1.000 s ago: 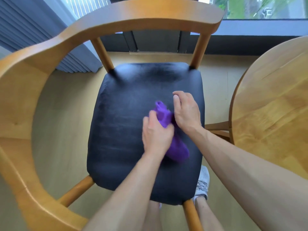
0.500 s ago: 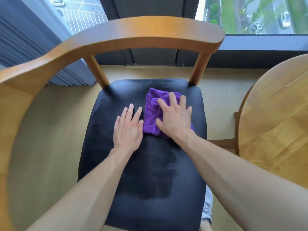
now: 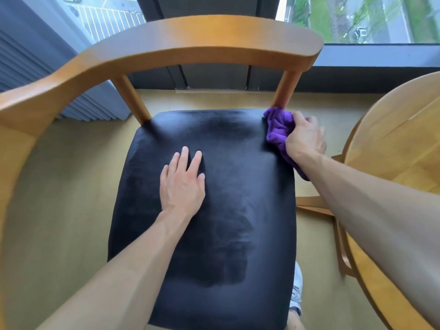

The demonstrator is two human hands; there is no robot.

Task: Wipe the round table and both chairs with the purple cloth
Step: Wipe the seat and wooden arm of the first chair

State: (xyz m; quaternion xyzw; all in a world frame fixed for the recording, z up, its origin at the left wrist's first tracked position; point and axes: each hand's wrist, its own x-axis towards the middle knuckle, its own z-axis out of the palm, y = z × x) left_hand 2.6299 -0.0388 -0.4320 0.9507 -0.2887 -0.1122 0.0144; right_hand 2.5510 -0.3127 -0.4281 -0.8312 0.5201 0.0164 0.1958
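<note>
A wooden chair with a curved backrest (image 3: 214,41) and a black padded seat (image 3: 226,186) fills the middle of the view. My right hand (image 3: 306,139) grips the bunched purple cloth (image 3: 277,126) at the seat's far right corner, against the foot of the right back post (image 3: 285,89). Part of the cloth trails under my wrist along the seat's right edge. My left hand (image 3: 182,184) lies flat and open on the seat's middle left, holding nothing. The round wooden table (image 3: 400,144) stands at the right edge.
A window and dark frame (image 3: 214,75) run behind the chair, with grey pleated blinds (image 3: 28,67) at the left. Light wood floor (image 3: 59,198) surrounds the chair. My shoe (image 3: 296,291) shows below the seat's front right corner.
My right hand has bunched the cloth and carried it from the seat's middle back to the far right corner by the post. My left hand stays flat on the seat.
</note>
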